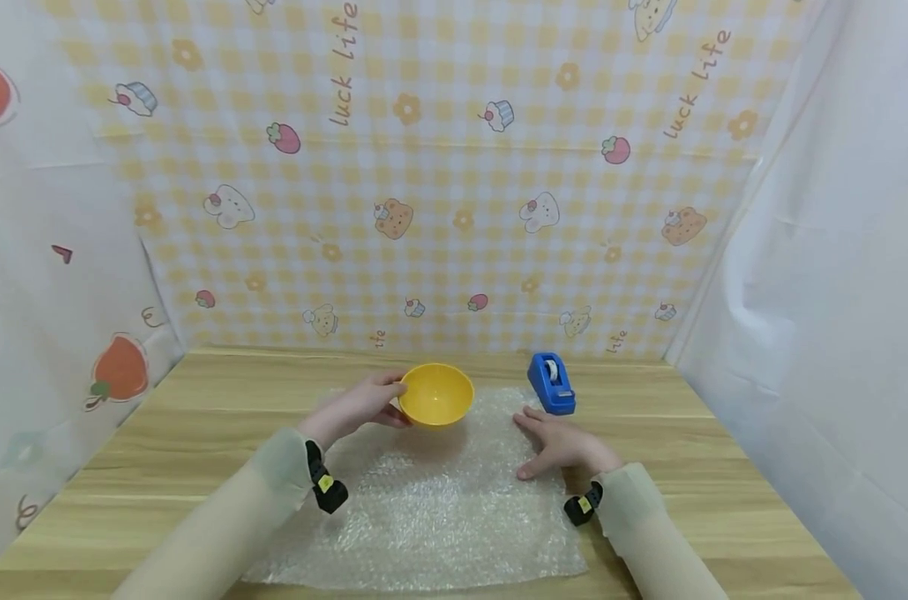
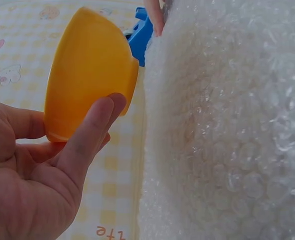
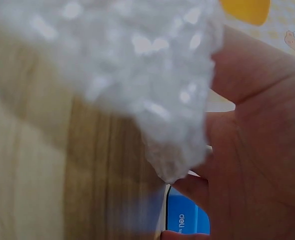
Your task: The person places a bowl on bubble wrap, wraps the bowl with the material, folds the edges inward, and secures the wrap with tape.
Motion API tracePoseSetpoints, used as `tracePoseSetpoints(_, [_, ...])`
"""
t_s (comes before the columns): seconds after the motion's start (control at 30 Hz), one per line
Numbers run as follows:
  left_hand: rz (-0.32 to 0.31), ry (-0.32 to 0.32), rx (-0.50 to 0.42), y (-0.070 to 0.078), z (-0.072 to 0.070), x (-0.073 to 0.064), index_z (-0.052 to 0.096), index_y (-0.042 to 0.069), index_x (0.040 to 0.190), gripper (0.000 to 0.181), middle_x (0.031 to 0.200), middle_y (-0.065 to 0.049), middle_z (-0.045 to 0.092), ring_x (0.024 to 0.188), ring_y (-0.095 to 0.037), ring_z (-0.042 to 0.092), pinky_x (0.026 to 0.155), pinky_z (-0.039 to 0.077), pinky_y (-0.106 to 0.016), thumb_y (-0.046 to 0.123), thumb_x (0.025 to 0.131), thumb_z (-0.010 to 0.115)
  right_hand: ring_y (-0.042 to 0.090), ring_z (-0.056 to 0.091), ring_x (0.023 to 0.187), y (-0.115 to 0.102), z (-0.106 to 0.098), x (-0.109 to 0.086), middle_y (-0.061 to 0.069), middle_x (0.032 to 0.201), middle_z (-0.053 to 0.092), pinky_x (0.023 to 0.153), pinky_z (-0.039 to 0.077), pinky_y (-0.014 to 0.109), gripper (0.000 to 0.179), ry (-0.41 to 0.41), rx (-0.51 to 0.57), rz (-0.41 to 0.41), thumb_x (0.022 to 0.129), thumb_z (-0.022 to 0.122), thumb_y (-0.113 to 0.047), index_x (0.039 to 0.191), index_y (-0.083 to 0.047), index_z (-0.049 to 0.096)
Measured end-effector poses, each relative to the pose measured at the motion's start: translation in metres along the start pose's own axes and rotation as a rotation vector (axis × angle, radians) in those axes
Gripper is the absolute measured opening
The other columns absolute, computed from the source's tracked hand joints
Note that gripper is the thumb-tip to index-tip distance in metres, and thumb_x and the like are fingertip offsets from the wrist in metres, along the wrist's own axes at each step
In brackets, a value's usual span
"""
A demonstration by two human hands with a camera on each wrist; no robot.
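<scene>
My left hand (image 1: pixel 360 406) grips a yellow bowl (image 1: pixel 436 395) by its left side, the thumb at the rim and the other fingers underneath. In the left wrist view the bowl (image 2: pixel 90 70) is held up beside a sheet of bubble wrap (image 2: pixel 227 120). That bubble wrap (image 1: pixel 439 508) lies spread across the middle of the table below the bowl. At its right edge, my right hand (image 1: pixel 562 443) rests with fingers spread and loosely extended. In the right wrist view the wrap's edge (image 3: pixel 172 155) overlaps the fingers of the right hand (image 3: pixel 257 130).
A blue tape dispenser (image 1: pixel 551 385) with a roll of tape stands just beyond the right hand, by the wrap's far right corner. Wood-grain tabletop (image 1: pixel 671 467) surrounds the wrap. A checked curtain (image 1: pixel 454 183) hangs behind the table, with white cloth at both sides.
</scene>
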State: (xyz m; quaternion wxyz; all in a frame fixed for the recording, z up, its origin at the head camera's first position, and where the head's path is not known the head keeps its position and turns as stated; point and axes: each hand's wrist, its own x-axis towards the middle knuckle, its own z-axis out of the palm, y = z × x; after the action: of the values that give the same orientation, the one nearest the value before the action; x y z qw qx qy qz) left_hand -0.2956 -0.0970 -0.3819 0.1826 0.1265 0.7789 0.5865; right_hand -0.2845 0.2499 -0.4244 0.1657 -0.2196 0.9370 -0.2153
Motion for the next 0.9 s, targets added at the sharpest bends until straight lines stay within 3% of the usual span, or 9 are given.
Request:
tracePoseSetpoints(0.13, [0.020, -0.031, 0.003, -0.002, 0.003, -0.005, 0.039, -0.005, 0.142, 0.043, 0.107, -0.019, 0.062, 0.079, -0.026, 0.067, 0.075, 0.058, -0.041, 0.014, 0.103, 0.040, 0.040, 0.019, 0.143, 0.000, -0.001, 0.000, 0.019, 0.157, 0.021, 0.109, 0.021, 0.064, 0.099, -0.004, 0.006, 0.004, 0.073, 0.082, -0.046, 0.150, -0.008, 0.034])
tracePoseSetpoints(0.6, [-0.067, -0.041, 0.069, -0.012, 0.018, -0.006, 0.048, 0.000, 0.138, 0.039, 0.101, -0.013, 0.064, 0.070, -0.023, 0.064, 0.068, 0.059, -0.036, 0.013, 0.101, 0.044, 0.040, 0.019, 0.143, -0.001, -0.001, 0.001, 0.018, 0.157, 0.021, 0.110, 0.020, 0.064, 0.098, -0.007, 0.021, 0.011, 0.073, 0.082, -0.046, 0.150, -0.009, 0.035])
tracePoseSetpoints(0.9, [-0.096, -0.091, 0.095, -0.015, 0.021, -0.011, 0.049, -0.002, 0.136, 0.039, 0.106, -0.013, 0.063, 0.068, -0.023, 0.064, 0.064, 0.058, -0.035, 0.011, 0.100, 0.045, 0.039, 0.018, 0.143, -0.001, -0.002, 0.001, 0.018, 0.158, 0.020, 0.111, 0.019, 0.063, 0.098, -0.014, 0.047, 0.011, 0.073, 0.083, -0.043, 0.150, -0.008, 0.034])
